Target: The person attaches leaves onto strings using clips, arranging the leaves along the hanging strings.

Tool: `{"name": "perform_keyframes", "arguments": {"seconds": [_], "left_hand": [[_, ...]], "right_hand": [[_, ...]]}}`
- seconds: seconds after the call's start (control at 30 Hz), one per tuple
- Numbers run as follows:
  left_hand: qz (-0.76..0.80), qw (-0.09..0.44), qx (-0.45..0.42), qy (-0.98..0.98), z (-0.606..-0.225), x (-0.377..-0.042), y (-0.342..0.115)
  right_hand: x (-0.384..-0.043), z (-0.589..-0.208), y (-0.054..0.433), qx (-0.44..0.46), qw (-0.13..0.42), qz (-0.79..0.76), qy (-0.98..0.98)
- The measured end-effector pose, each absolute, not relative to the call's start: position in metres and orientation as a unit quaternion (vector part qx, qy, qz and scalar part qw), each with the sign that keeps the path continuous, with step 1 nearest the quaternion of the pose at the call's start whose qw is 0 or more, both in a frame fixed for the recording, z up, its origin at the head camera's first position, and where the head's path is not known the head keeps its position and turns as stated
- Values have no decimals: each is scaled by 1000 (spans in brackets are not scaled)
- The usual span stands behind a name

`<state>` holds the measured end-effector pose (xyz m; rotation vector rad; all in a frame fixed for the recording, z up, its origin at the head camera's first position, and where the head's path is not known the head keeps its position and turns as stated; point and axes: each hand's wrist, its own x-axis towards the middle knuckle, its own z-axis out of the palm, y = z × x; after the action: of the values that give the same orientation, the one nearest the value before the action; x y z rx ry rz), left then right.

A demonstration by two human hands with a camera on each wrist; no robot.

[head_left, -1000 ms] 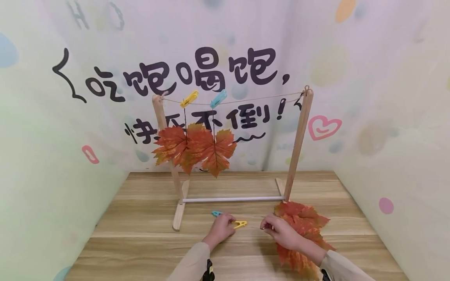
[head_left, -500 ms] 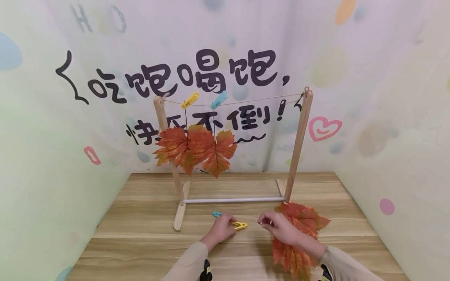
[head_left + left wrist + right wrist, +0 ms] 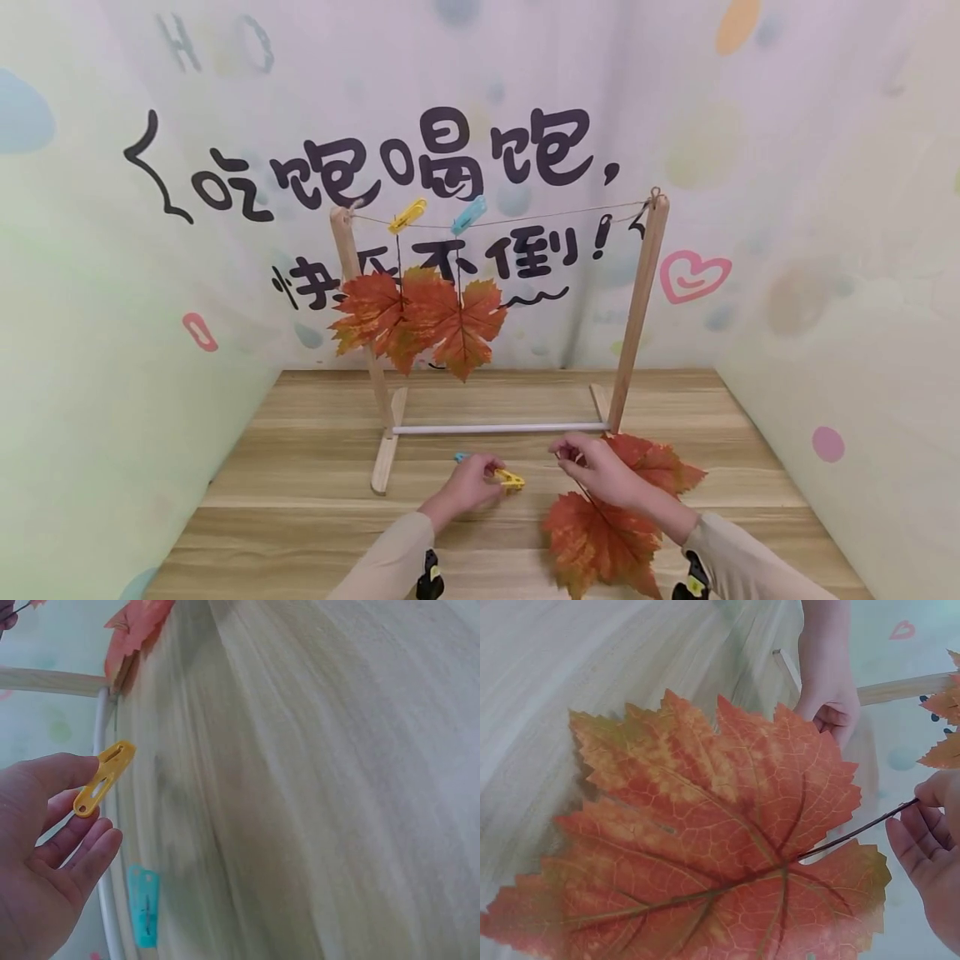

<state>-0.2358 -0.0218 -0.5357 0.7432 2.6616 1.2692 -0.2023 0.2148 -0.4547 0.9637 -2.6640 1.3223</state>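
the wooden rack (image 3: 637, 312) stands on the table (image 3: 315, 467), and the left hand (image 3: 468, 482) is in front of it, nearer its left post than the right hand is. its thumb and fingertips pinch a yellow clip (image 3: 103, 780), while the other fingers are loosely bent. a blue clip (image 3: 144, 907) lies on the table between that hand and the white bar (image 3: 498, 428) low on the rack.

the right hand (image 3: 600, 471) is in front of the rack's right post. thumb and forefinger are closed together on the thin dark stem (image 3: 859, 831) of a red-orange leaf (image 3: 727, 847), with the remaining fingers curled in. the leaf spreads out below the hand, on the side away from the rack; whether its edge touches the table is hard to tell. another red leaf (image 3: 660, 465) lies at the foot of the rack's right post, partly covered by the right hand and forearm.

a string (image 3: 555, 212) runs between the tops of the rack's posts. toward the rack's left post, two leaves (image 3: 461, 329) hang from it by their stems, overlapping, one under a yellow peg (image 3: 407, 215) and the other under a blue peg (image 3: 468, 214). behind the rack is a pale wall (image 3: 480, 67) with large black writing.
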Motion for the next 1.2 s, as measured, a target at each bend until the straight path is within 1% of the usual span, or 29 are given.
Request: {"name": "perform_keyframes", "arguments": {"seconds": [0.1, 0.3, 0.43, 0.63, 0.8, 1.03, 1.2], "left_hand": [[436, 47, 256, 861, -530, -236, -23], [457, 70, 259, 848, -515, -238, -29], [455, 59, 271, 846, -502, -243, -35], [493, 60, 260, 828, -484, -250, -43], [494, 57, 240, 834, -472, -254, -50], [477, 53, 247, 842, -448, -254, -56], [479, 53, 247, 841, -428, -253, -58]], "right_hand": [[-202, -452, 214, 308, 13, 427, -850], [-202, -445, 211, 306, 7, 434, -847], [-205, -441, 210, 300, 5, 425, -854], [-210, -434, 212, 311, 30, 422, -851], [-213, -433, 212, 333, 45, 421, -842], [-215, -432, 210, 331, 36, 410, -849], [-216, -423, 209, 331, 29, 414, -848]]}}
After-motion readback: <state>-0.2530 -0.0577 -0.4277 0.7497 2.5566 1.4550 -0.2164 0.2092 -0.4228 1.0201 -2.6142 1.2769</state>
